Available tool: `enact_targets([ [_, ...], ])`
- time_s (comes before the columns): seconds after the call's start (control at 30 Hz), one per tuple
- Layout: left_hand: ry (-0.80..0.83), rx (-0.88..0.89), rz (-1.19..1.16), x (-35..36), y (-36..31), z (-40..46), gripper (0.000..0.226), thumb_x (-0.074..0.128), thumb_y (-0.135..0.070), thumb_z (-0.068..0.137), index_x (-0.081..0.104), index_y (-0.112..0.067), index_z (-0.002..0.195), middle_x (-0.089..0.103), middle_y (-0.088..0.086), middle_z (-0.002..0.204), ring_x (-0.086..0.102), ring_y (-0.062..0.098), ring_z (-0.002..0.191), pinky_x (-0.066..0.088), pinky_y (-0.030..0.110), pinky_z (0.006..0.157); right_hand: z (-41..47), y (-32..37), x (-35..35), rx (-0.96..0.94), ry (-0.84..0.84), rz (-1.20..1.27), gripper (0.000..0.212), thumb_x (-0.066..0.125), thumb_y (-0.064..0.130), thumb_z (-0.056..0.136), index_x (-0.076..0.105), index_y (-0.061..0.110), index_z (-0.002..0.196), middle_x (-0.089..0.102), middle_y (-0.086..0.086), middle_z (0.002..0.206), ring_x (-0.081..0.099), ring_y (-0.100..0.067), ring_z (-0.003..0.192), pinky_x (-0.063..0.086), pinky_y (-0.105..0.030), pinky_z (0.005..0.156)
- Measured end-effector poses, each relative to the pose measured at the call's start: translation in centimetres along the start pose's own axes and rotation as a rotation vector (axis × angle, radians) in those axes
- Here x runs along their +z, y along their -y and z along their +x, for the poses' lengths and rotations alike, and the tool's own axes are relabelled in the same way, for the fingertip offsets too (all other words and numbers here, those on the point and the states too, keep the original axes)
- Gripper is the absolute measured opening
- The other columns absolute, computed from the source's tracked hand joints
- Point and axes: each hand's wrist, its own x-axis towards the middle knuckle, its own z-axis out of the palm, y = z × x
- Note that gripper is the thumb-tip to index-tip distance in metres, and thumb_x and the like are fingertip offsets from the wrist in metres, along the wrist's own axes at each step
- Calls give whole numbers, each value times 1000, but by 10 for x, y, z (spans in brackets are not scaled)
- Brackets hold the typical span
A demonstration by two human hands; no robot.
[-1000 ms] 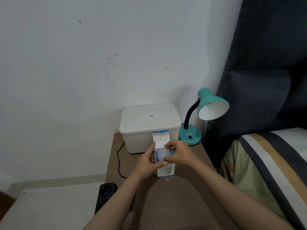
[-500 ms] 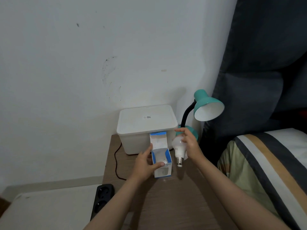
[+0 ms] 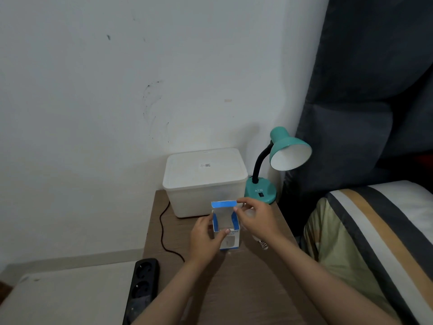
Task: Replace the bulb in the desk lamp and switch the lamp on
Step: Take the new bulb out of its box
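A small blue and white bulb box (image 3: 226, 231) stands open on the brown bedside table (image 3: 243, 289). My left hand (image 3: 205, 238) grips its left side, thumb on the front rim. My right hand (image 3: 254, 219) holds the white bulb (image 3: 250, 213) in its palm, and the bulb's metal screw base (image 3: 263, 244) sticks out below the hand. The fingertips of that hand touch the box's raised blue flap (image 3: 223, 204). The teal desk lamp (image 3: 289, 150) stands at the table's back right corner, unlit. Its shade faces right and no bulb shows inside.
A white lidded plastic box (image 3: 205, 181) sits against the wall behind the bulb box. A black cable (image 3: 163, 233) runs down the table's left side. A black power strip (image 3: 143, 285) lies on a lower white surface. A striped bed (image 3: 375, 235) borders the table's right.
My right hand drew the bulb out of the box, then came back to the box's top flap with the bulb still in its palm. The left hand stayed on the box.
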Motion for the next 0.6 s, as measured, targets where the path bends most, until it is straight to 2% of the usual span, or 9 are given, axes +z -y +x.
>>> enact_targets([
  [0.13,-6,3,-5,1,-2,-2,53,72,-36,77,51,-23,125,54,-10,115,53,6,104,51,21,79,-9,-4,1,-58,-18,2,25,69,28,84,67,26,108,66,12,85,61,-5,87,51,-23,78],
  [0.3,-70,1,-11,1,-4,-5,50,75,-36,74,56,-19,118,59,-9,110,55,5,99,46,13,74,-15,-10,3,-102,-70,-99,12,72,24,79,73,24,92,70,9,87,58,-9,87,47,-23,76],
  [0.4,-104,10,-25,1,-6,-7,49,76,-32,74,58,-17,117,62,-7,108,57,5,96,49,16,74,-21,-14,5,-91,-50,-131,13,71,26,80,73,24,93,69,10,90,54,-7,90,41,-16,74],
  [0.6,-148,28,-66,3,-8,-10,43,77,-24,74,59,-17,112,65,-6,105,59,1,92,50,14,72,-28,-22,9,-87,-16,-215,19,67,33,82,74,25,98,71,12,97,54,-7,96,47,-25,82],
])
